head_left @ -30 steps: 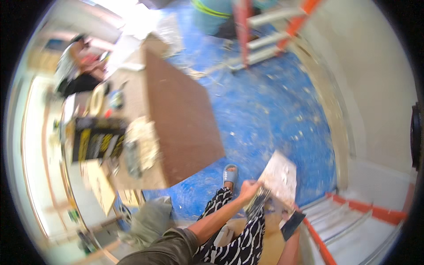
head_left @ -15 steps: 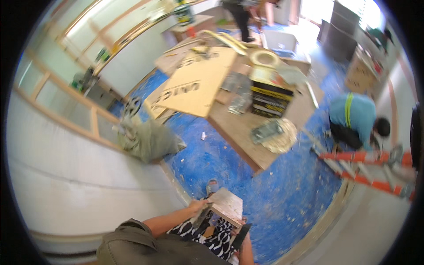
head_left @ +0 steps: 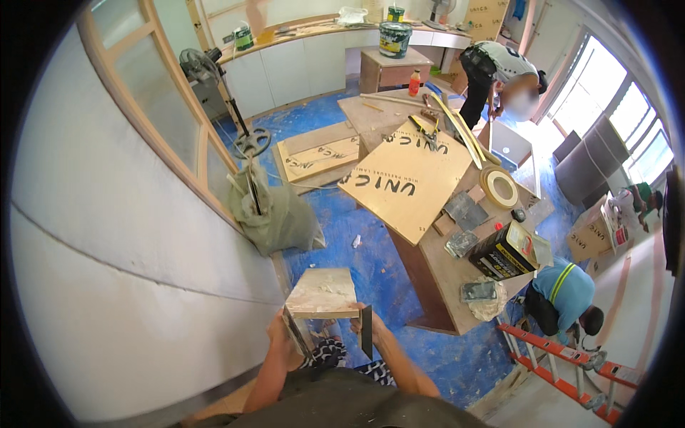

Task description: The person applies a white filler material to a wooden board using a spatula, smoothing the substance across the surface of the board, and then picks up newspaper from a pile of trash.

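Head view: fisheye rim blackens the corners and bends the white wall at left. Left hand (head_left: pixel 280 335) mostly hidden under a flat putty-smeared board (head_left: pixel 322 293), fingers curled round its near-left edge. Right hand (head_left: pixel 368 329) closed on a dark flat blade (head_left: pixel 366 332) hanging just right of the board, thumb on the board's near edge. Board sits low centre, above the patterned knees, over blue floor sheeting (head_left: pixel 371 264). Packages: tan printed sheet (head_left: pixel 407 181) lies angled on the worktable; black-and-yellow rectangular tin (head_left: pixel 505 250) at the table's right end; tape roll (head_left: pixel 499 187) beyond it. Crouching person (head_left: pixel 564 296) partly cut by orange ladder (head_left: pixel 564 360).
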Demonstrator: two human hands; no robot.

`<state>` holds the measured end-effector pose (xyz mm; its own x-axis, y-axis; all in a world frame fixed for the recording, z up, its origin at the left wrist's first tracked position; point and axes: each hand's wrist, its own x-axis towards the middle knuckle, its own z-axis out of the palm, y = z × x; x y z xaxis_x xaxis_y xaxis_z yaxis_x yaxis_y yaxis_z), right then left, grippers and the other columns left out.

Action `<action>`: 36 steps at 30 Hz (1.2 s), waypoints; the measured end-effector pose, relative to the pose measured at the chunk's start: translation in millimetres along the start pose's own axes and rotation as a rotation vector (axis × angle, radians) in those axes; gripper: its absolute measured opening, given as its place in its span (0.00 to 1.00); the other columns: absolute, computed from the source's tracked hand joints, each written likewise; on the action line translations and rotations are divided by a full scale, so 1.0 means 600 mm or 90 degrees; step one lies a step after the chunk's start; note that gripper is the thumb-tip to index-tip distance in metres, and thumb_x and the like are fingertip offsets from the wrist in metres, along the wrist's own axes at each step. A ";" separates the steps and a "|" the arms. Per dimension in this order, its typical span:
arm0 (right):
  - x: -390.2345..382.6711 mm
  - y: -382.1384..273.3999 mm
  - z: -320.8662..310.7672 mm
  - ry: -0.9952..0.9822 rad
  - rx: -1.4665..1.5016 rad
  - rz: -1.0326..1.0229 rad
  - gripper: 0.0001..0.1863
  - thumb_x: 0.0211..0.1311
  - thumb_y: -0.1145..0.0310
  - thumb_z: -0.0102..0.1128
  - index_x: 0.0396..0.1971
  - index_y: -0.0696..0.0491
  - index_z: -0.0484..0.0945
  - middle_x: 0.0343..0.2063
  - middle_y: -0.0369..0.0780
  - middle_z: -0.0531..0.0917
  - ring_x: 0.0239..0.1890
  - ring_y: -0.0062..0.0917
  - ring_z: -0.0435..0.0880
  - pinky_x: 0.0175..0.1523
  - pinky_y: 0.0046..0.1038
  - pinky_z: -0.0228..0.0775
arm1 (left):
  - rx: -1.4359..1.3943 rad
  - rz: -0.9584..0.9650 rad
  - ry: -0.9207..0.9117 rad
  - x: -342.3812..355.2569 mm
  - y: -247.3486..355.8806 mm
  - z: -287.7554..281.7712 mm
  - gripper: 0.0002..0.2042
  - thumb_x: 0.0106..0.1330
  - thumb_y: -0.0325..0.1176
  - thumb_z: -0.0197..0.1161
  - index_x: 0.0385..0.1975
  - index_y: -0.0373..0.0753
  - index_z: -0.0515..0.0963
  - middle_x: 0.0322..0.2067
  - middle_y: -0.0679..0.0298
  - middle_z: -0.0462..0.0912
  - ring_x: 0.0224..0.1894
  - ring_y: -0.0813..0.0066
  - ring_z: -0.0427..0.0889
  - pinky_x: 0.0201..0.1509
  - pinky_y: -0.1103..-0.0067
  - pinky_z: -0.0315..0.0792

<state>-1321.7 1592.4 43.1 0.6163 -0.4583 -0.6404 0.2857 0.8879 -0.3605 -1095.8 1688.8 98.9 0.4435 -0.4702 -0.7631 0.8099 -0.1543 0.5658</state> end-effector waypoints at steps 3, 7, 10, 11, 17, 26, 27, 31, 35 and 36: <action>0.026 -0.074 0.087 -0.001 -0.016 -0.042 0.13 0.65 0.58 0.55 0.29 0.51 0.76 0.11 0.28 0.66 0.10 0.16 0.61 0.16 0.21 0.51 | -0.008 0.092 0.059 -0.023 0.079 0.066 0.13 0.64 0.35 0.60 0.41 0.31 0.78 0.31 0.61 0.81 0.24 0.72 0.78 0.27 0.75 0.75; 0.057 -0.174 0.187 -0.086 -0.082 -0.063 0.13 0.65 0.58 0.56 0.30 0.53 0.77 0.11 0.29 0.66 0.10 0.16 0.61 0.17 0.21 0.52 | -0.056 0.194 -0.034 -0.029 0.170 0.105 0.08 0.63 0.33 0.60 0.34 0.34 0.77 0.19 0.68 0.75 0.10 0.82 0.65 0.13 0.85 0.61; 0.078 -0.258 0.248 -0.081 -0.146 -0.099 0.13 0.64 0.58 0.57 0.29 0.54 0.78 0.11 0.29 0.68 0.11 0.16 0.62 0.17 0.21 0.52 | -0.111 0.254 -0.060 -0.013 0.211 0.162 0.07 0.63 0.33 0.60 0.30 0.36 0.75 0.13 0.70 0.70 0.08 0.84 0.62 0.10 0.86 0.57; 0.088 -0.283 0.261 -0.088 -0.150 -0.126 0.14 0.63 0.58 0.58 0.28 0.54 0.78 0.11 0.30 0.69 0.11 0.16 0.64 0.18 0.21 0.53 | -0.131 0.272 -0.062 -0.003 0.222 0.179 0.07 0.63 0.33 0.60 0.28 0.37 0.74 0.12 0.70 0.69 0.07 0.83 0.62 0.09 0.86 0.57; 0.157 -0.432 0.326 -0.149 -0.210 -0.197 0.15 0.62 0.57 0.60 0.30 0.55 0.79 0.14 0.31 0.72 0.12 0.16 0.66 0.18 0.20 0.54 | -0.125 0.334 -0.064 0.068 0.288 0.305 0.07 0.65 0.36 0.56 0.29 0.40 0.73 0.13 0.72 0.67 0.07 0.85 0.59 0.09 0.86 0.58; 0.366 -0.528 0.381 -0.128 -0.151 -0.131 0.17 0.62 0.56 0.60 0.31 0.58 0.79 0.15 0.31 0.72 0.11 0.16 0.65 0.17 0.20 0.55 | -0.113 0.304 -0.045 0.227 0.398 0.383 0.08 0.64 0.36 0.58 0.32 0.39 0.75 0.16 0.71 0.69 0.09 0.85 0.62 0.10 0.86 0.58; 0.413 -0.530 0.364 -0.110 -0.138 -0.120 0.17 0.62 0.56 0.60 0.31 0.57 0.79 0.14 0.30 0.72 0.11 0.16 0.65 0.17 0.21 0.55 | -0.113 0.281 -0.056 0.249 0.408 0.396 0.08 0.65 0.36 0.57 0.33 0.38 0.74 0.18 0.71 0.71 0.10 0.85 0.63 0.10 0.86 0.60; 0.511 -0.562 0.392 -0.054 -0.129 -0.097 0.15 0.65 0.57 0.56 0.29 0.54 0.79 0.12 0.30 0.71 0.10 0.16 0.64 0.16 0.22 0.51 | -0.044 0.223 -0.070 0.368 0.476 0.440 0.10 0.64 0.39 0.58 0.35 0.38 0.73 0.23 0.67 0.75 0.11 0.84 0.67 0.09 0.87 0.61; 0.611 -0.607 0.414 0.009 -0.091 -0.120 0.15 0.67 0.58 0.52 0.27 0.52 0.77 0.11 0.30 0.69 0.09 0.16 0.64 0.15 0.21 0.52 | -0.011 0.185 -0.062 0.490 0.543 0.514 0.13 0.62 0.40 0.60 0.39 0.39 0.75 0.29 0.66 0.78 0.12 0.85 0.66 0.12 0.87 0.63; 0.630 -0.617 0.428 0.028 -0.080 -0.126 0.15 0.67 0.57 0.52 0.27 0.52 0.76 0.10 0.30 0.68 0.09 0.16 0.64 0.15 0.21 0.52 | -0.008 0.188 -0.042 0.539 0.560 0.508 0.13 0.62 0.40 0.59 0.40 0.39 0.75 0.30 0.65 0.79 0.12 0.86 0.66 0.12 0.87 0.63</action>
<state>-1006.0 1100.6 108.9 0.5243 -0.6272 -0.5760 0.3032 0.7696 -0.5620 -797.1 1220.1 137.5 0.6348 -0.5490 -0.5437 0.6549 0.0087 0.7557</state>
